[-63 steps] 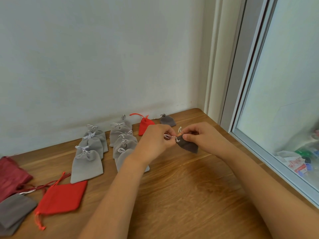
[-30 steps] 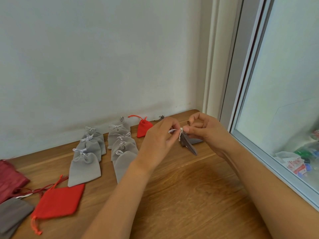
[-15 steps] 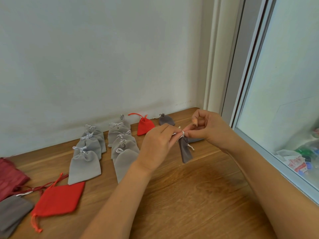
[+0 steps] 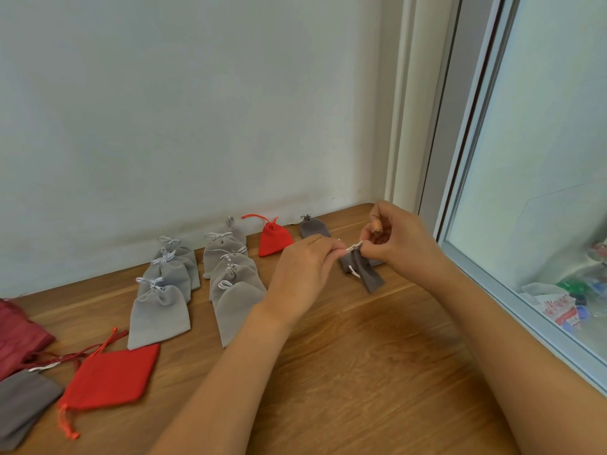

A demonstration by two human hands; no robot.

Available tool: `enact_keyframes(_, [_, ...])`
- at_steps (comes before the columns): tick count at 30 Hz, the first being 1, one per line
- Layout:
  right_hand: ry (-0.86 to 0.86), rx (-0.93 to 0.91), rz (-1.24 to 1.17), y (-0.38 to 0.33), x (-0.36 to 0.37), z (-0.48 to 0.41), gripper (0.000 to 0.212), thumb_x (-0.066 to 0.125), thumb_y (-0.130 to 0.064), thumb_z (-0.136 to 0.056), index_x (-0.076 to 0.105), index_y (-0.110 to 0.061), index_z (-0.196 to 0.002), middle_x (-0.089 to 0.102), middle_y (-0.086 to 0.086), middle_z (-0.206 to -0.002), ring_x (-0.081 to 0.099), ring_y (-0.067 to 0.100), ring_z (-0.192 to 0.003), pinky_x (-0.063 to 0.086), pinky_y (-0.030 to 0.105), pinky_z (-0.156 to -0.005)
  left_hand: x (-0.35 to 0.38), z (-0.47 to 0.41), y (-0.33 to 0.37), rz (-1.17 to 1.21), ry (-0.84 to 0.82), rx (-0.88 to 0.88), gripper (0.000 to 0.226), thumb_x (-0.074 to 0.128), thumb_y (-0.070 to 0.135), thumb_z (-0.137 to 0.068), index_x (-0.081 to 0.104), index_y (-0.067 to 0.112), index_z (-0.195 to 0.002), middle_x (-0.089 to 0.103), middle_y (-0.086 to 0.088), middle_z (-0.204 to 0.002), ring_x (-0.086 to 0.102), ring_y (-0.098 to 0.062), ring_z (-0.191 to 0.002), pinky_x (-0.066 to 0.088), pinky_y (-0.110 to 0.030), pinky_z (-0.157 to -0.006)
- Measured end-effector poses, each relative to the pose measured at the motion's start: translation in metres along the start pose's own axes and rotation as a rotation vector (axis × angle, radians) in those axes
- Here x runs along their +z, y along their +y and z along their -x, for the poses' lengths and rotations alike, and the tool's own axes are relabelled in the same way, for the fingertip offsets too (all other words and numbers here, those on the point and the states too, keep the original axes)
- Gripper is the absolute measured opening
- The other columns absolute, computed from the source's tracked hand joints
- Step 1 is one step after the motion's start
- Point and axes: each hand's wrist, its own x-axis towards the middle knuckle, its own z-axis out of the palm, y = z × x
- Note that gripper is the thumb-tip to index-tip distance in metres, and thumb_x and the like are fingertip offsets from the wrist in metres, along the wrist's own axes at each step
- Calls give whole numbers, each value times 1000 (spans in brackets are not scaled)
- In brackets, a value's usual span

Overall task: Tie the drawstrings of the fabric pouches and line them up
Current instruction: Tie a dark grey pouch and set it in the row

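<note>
— Grey velvet first: where is the small dark grey pouch (image 4: 363, 270) being held?
— It is being held just above the wooden tabletop (image 4: 361, 356), near the back right corner by the window frame (image 4: 460, 178). It is being hung tilted from its gathered neck, with its lower end close to the wood.
— By what is it being gripped?
— The white drawstring (image 4: 354, 247) at the neck is being pinched from both sides. One end is being squeezed between the thumb and forefinger of the left hand (image 4: 302, 274). The other is being pinched right at the neck by the curled fingertips of the right hand (image 4: 400, 238).
— Where are the tied ones being kept?
— Two columns of light grey velvet pouches (image 4: 159, 311) with white bows are being kept overlapped, left of the hands, running from the wall toward the person. A small red gathered pouch (image 4: 272, 239) and another dark grey gathered pouch (image 4: 313, 227) are being kept behind the hands, close to the wall.
— Is anything flat being shown?
— A flat red pouch (image 4: 111, 377) with a loose cord is being shown at the front left, beside flat dark grey pouches (image 4: 23, 402) at the picture's edge and a dark red fabric piece (image 4: 16, 336).
</note>
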Motion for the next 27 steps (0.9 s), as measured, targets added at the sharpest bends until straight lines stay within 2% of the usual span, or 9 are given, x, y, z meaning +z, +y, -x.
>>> enact_keyframes(3, [14, -42, 49, 3, -7, 3, 31, 68, 0, -76, 43, -19, -76, 64, 1, -73, 56, 2, -62, 50, 19, -63, 2, 0, 14, 142, -54, -94, 14, 61, 18, -90, 73, 14, -87, 60, 13, -69, 59, -6, -71, 43, -15, -66])
enact_keyframes(6, [7, -55, 26, 4, -7, 4, 27, 67, 2, -78, 44, -13, -78, 61, 0, -73, 55, 5, -65, 48, 18, -65, 2, 1, 22, 285, -71, -252, 11, 61, 14, -92, 71, 19, -88, 62, 14, -69, 61, -5, -73, 42, -9, -67])
enact_keyframes(10, [-46, 10, -280, 1, -6, 2, 26, 55, 13, -81, 43, -10, -82, 54, 4, -76, 53, 11, -69, 51, 19, -70, 0, 0, 25, 443, -91, -389, 16, 54, 15, -96, 58, 27, -87, 62, 15, -92, 57, 1, -89, 40, -8, -75])
enact_keyframes(13, [-51, -22, -252, 1, -6, 2, 25, 54, 12, -83, 42, -9, -82, 54, 9, -79, 54, 10, -70, 51, 20, -70, 1, -2, 25, 611, -171, -480, 20, 52, 15, -97, 57, 28, -82, 61, 16, -114, 53, 4, -112, 39, -9, -89])
enact_keyframes(17, [4, -148, 20, 1, -7, 5, 28, 59, 2, -86, 43, -20, -78, 58, 7, -80, 59, 16, -76, 49, 25, -69, 9, -3, 24, 731, -163, -523, 19, 54, 12, -96, 60, 23, -81, 64, 10, -118, 54, 1, -115, 40, -19, -94])
enact_keyframes(19, [23, -220, 156, 0, -6, 5, 37, 59, -1, -86, 38, -29, -75, 56, 5, -79, 59, 22, -78, 47, 32, -68, 10, -4, 23, 843, -159, -577, 18, 53, 11, -96, 61, 19, -82, 66, 7, -114, 59, -4, -105, 41, -22, -92])
enact_keyframes(21, [39, -259, 244, -1, -4, 4, 37, 58, -2, -86, 36, -30, -75, 53, 3, -80, 57, 22, -78, 46, 34, -66, 11, -3, 22, 967, -175, -615, 20, 52, 15, -98, 63, 19, -82, 67, 2, -97, 58, -13, -92, 43, -34, -89])
enact_keyframes(24, [49, -244, 253, 1, -3, 4, 37, 58, -1, -86, 37, -30, -76, 54, 1, -81, 56, 21, -77, 45, 28, -67, 8, -2, 23, 982, -215, -623, 26, 50, 29, -97, 63, 24, -75, 58, -9, -91, 53, -26, -94, 38, -55, -101])
enact_keyframes(27, [63, -171, 103, 0, -2, 6, 35, 57, 0, -86, 40, -28, -76, 57, 3, -82, 59, 19, -80, 49, 26, -73, 3, -6, 24, 1072, -194, -740, 31, 44, 37, -100, 66, 17, -92, 65, -7, -99, 59, -23, -101, 41, -46, -102])
